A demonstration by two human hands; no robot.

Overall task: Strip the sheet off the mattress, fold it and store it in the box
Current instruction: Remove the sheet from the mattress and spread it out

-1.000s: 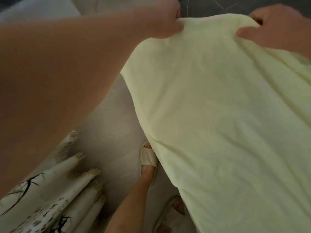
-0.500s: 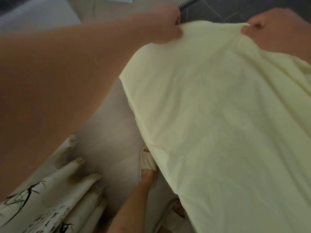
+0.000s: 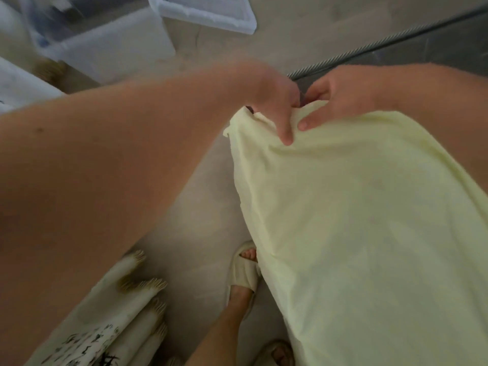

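Pale-yellow sheet, hanging well short of the clear plastic storage box: left hand and right hand, each pinching its top edge, are coming together from their earlier spread, likely closing a fold.

**Side by side up top**

Left hand and right hand pinch the sheet at its top edge, nearly touching. It hangs right of the foot. Box far left on the floor; mattress behind, right.

sheet pale yellow | curtain white w/ blk ink (fringed) | slippers cream
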